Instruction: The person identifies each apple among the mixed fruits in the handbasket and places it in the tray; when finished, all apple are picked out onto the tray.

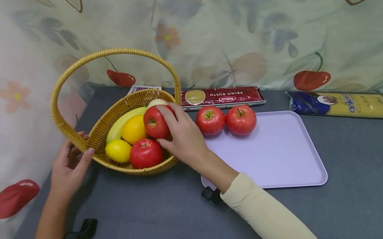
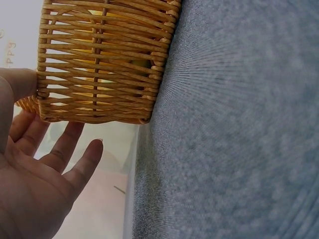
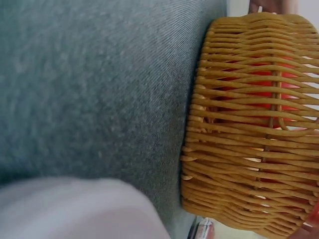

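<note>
A wicker basket (image 1: 102, 130) with a tall arched handle stands on the table's left side. My left hand (image 1: 69, 169) grips its left end at the foot of the handle, thumb on the near side and fingers behind. Over the basket's right part, my right hand (image 1: 186, 138) holds a red apple (image 1: 156, 122) between thumb and fingers. Below that apple lies another red apple (image 1: 146, 154), beside a lemon (image 1: 118, 151), an orange (image 1: 135, 129) and a banana (image 1: 121, 126). A pale round fruit (image 1: 157, 102) shows partly behind the held apple.
Two more red apples, a left one (image 1: 210, 120) and a right one (image 1: 241, 120), sit at the back left of a lilac tray (image 1: 267, 161). Along the patterned curtain lie a red pasta pack (image 1: 226, 98) and a blue-and-yellow spaghetti pack (image 1: 347, 104).
</note>
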{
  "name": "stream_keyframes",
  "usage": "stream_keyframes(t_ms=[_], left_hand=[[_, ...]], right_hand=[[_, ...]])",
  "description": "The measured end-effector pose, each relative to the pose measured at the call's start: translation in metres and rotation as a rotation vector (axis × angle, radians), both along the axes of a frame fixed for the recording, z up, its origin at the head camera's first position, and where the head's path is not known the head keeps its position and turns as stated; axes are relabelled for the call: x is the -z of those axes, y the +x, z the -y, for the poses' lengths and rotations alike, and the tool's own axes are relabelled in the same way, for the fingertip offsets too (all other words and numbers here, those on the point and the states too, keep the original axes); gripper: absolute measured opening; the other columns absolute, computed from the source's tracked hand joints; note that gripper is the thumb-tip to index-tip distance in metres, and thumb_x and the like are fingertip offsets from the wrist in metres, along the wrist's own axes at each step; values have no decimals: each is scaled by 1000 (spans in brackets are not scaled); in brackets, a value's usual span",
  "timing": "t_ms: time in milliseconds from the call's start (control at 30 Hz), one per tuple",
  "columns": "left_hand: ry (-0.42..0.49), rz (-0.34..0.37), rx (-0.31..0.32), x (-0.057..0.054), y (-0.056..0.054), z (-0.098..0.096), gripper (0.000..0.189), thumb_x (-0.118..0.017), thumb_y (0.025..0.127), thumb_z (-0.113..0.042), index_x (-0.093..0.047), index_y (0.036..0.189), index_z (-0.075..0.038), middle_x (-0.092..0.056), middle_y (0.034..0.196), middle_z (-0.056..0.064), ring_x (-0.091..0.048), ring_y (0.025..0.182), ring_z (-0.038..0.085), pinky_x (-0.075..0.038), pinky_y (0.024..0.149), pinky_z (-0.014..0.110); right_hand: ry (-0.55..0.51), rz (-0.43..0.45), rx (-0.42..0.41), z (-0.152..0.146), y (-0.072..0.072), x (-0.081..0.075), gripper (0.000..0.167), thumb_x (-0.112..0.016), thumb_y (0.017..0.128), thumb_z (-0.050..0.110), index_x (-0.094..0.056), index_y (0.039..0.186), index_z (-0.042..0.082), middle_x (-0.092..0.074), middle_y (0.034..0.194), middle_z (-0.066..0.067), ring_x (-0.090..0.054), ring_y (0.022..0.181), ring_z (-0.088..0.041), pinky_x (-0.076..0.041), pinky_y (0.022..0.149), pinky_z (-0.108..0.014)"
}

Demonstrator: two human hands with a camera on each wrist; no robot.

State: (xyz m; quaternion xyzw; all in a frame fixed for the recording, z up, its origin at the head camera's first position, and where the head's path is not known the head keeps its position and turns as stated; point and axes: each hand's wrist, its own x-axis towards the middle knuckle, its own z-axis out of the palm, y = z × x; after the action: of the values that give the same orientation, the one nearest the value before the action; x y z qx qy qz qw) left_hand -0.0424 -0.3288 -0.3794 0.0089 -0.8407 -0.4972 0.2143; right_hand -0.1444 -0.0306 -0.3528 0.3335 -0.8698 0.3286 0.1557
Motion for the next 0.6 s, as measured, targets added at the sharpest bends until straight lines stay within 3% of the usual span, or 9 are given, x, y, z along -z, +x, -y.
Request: stream_keyframes(t_ms=[400,600], left_hand=[[-17,-3,-9,1,-1,0,53,-64,96,1,-48,146,-9,-57,136,10,-58,116,13,-47,93,15],[-8,16,-20,1,0,-1,52,-64,97,-1,-48,146,-10,-57,136,9,-57,117,13,-46,95,15]], right_hand=[[-220,240,-65,-12,6,-5,82,-87,78,28,-44,146,13,-46,141,-7,-51,122,-19,-51,97,-37],[-319,331,-83,-19,11,-9,82,-88,77,27,-44,145,13,-49,134,-4,-50,118,-14,-51,97,-34]])
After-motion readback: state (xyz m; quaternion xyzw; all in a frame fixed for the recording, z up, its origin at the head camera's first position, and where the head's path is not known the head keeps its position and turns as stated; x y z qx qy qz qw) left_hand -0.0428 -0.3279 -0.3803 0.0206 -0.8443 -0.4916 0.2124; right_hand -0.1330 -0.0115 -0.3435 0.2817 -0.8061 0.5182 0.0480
